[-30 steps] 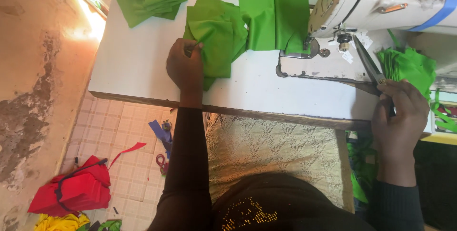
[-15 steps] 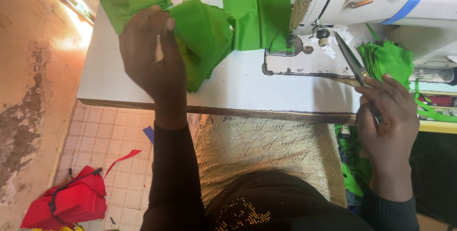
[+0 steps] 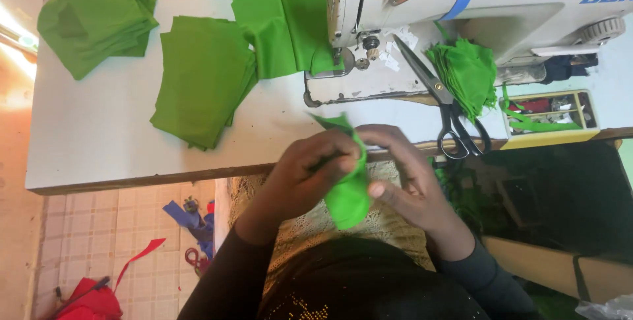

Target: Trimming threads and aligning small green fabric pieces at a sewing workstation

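Observation:
My left hand and my right hand meet over the table's near edge, both gripping one small green fabric piece that hangs down between them toward my lap. Its top corner pokes up above my left fingers. Black scissors lie on the table just right of my right hand, blades pointing toward the white sewing machine. A long green strip runs under the machine's presser foot.
A stack of folded green pieces lies left of the machine, another green pile at the far left, and a bunch of small green pieces by the scissors. A yellow tray sits at right. Red cloth and scraps lie on the tiled floor.
My left hand left the folded stack and came down to my lap edge with a small green piece. My right hand let go of the scissors, which now lie on the table, and joined it.

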